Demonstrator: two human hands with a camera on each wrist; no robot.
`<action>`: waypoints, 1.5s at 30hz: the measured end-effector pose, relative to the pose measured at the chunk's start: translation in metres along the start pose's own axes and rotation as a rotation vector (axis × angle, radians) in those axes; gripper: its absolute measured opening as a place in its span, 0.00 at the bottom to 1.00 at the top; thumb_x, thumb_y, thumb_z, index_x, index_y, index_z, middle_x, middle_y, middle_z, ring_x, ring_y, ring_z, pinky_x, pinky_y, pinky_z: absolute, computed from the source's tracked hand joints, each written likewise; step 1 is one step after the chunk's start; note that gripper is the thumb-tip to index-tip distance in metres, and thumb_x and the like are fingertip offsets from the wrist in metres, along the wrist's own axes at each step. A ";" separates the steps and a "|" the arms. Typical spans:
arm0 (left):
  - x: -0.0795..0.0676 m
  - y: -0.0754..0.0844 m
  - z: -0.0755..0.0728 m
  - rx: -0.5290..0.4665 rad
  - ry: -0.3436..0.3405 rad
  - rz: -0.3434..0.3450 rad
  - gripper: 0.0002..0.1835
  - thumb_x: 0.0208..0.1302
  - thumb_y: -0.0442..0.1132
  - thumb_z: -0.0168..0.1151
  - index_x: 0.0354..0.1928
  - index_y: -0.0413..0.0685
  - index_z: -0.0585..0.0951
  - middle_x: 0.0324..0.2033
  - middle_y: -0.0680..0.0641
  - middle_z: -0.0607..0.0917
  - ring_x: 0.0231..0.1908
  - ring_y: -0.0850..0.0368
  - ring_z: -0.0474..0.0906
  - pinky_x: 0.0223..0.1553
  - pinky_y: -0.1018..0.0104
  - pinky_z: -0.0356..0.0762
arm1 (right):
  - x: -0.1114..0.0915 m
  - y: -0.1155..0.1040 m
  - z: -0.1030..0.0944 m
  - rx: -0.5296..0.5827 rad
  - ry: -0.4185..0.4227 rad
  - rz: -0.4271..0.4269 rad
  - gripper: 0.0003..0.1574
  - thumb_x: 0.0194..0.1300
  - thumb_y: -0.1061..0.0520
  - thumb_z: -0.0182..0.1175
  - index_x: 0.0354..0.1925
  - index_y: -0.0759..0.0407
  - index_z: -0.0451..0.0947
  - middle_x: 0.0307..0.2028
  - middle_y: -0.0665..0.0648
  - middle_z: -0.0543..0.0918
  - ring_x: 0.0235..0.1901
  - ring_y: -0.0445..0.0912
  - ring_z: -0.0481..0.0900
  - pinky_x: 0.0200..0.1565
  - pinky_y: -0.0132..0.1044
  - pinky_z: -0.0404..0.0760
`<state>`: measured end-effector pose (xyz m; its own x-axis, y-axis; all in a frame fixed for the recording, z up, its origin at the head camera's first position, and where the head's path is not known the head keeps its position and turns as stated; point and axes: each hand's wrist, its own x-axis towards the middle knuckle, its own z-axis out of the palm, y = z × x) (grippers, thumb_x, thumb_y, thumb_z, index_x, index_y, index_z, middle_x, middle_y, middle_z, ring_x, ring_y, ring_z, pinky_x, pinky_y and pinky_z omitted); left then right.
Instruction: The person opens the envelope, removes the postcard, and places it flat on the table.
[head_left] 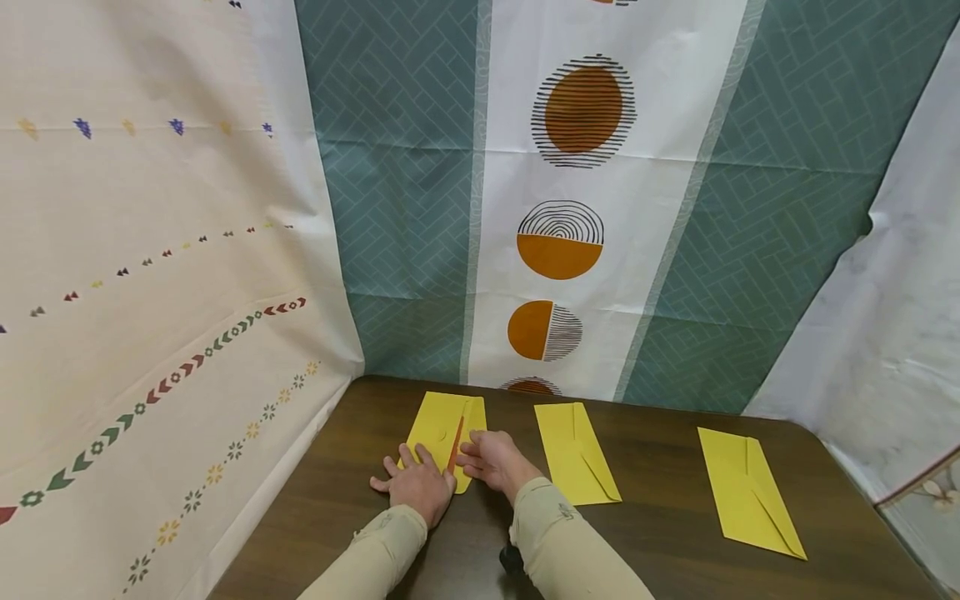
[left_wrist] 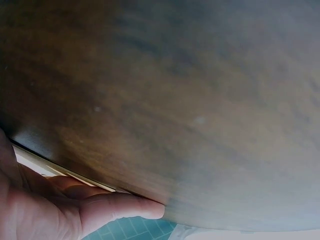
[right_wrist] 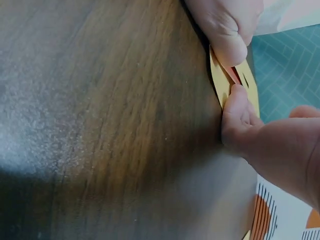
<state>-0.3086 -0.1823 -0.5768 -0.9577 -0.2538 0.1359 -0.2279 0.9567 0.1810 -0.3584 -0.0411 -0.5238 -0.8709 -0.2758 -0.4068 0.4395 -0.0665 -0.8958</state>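
Note:
A yellow envelope [head_left: 433, 422] lies on the dark wooden table at the left, its long side gaping. Inside the gap a narrow red-orange strip [head_left: 456, 442] shows; what it belongs to is hidden. My left hand [head_left: 422, 486] rests on the envelope's near left part with fingers spread, the thumb [left_wrist: 122, 206] stretched out beside the table edge. From the right, my right hand [head_left: 497, 460] pinches the envelope's flap beside the strip. Its fingertips [right_wrist: 238, 97] sit close to the left thumb in the right wrist view.
Two more yellow envelopes lie on the table [head_left: 652, 483], one in the middle [head_left: 570, 442] and one farther right [head_left: 742, 483]. Patterned cloths [head_left: 405, 208] hang behind and along the sides. A small black object [head_left: 512, 558] is by the right sleeve.

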 end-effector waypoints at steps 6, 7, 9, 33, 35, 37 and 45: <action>0.000 -0.001 0.001 -0.005 0.008 -0.009 0.41 0.71 0.58 0.58 0.72 0.30 0.73 0.72 0.22 0.72 0.68 0.12 0.68 0.58 0.08 0.62 | 0.004 0.005 -0.002 -0.042 -0.071 -0.040 0.34 0.83 0.60 0.50 0.80 0.70 0.61 0.52 0.63 0.87 0.39 0.48 0.85 0.43 0.37 0.85; 0.000 -0.001 0.001 -0.006 0.005 -0.010 0.41 0.71 0.59 0.58 0.72 0.31 0.73 0.72 0.22 0.72 0.68 0.12 0.68 0.58 0.08 0.61 | 0.005 0.006 -0.003 -0.051 -0.086 -0.042 0.34 0.83 0.61 0.51 0.81 0.69 0.60 0.49 0.61 0.87 0.36 0.45 0.83 0.40 0.35 0.83; 0.000 -0.001 0.001 -0.005 0.000 -0.011 0.41 0.71 0.59 0.58 0.72 0.31 0.73 0.72 0.22 0.72 0.68 0.12 0.68 0.58 0.08 0.61 | 0.007 0.009 -0.005 -0.080 -0.112 -0.049 0.34 0.83 0.61 0.53 0.80 0.68 0.62 0.44 0.56 0.85 0.31 0.41 0.78 0.36 0.32 0.80; -0.001 0.000 -0.002 0.038 -0.020 0.004 0.40 0.74 0.60 0.54 0.73 0.32 0.73 0.72 0.24 0.73 0.68 0.14 0.71 0.58 0.09 0.65 | 0.011 0.021 -0.010 -0.263 -0.115 -0.099 0.20 0.79 0.62 0.58 0.63 0.67 0.83 0.40 0.56 0.87 0.28 0.40 0.79 0.27 0.26 0.77; 0.000 0.000 -0.001 0.037 -0.016 0.004 0.41 0.74 0.60 0.54 0.73 0.31 0.72 0.72 0.24 0.73 0.68 0.14 0.71 0.58 0.09 0.65 | 0.013 0.022 -0.010 -0.241 -0.123 -0.098 0.20 0.79 0.63 0.57 0.63 0.68 0.83 0.41 0.56 0.85 0.28 0.40 0.78 0.27 0.26 0.77; 0.000 -0.001 -0.001 0.034 -0.010 0.005 0.41 0.73 0.60 0.54 0.73 0.31 0.72 0.72 0.24 0.73 0.68 0.14 0.71 0.58 0.09 0.65 | 0.013 0.023 -0.010 -0.239 -0.118 -0.109 0.20 0.79 0.64 0.56 0.63 0.67 0.84 0.39 0.55 0.84 0.28 0.40 0.76 0.27 0.25 0.76; 0.000 -0.002 0.001 0.003 -0.007 0.009 0.41 0.72 0.59 0.53 0.73 0.31 0.72 0.72 0.23 0.73 0.68 0.13 0.70 0.58 0.09 0.63 | 0.010 0.025 -0.009 -0.215 -0.079 -0.157 0.23 0.78 0.65 0.53 0.66 0.67 0.82 0.34 0.51 0.80 0.26 0.39 0.72 0.27 0.27 0.72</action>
<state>-0.3083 -0.1845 -0.5780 -0.9609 -0.2444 0.1304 -0.2200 0.9593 0.1769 -0.3585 -0.0367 -0.5517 -0.9011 -0.3527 -0.2521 0.2362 0.0882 -0.9677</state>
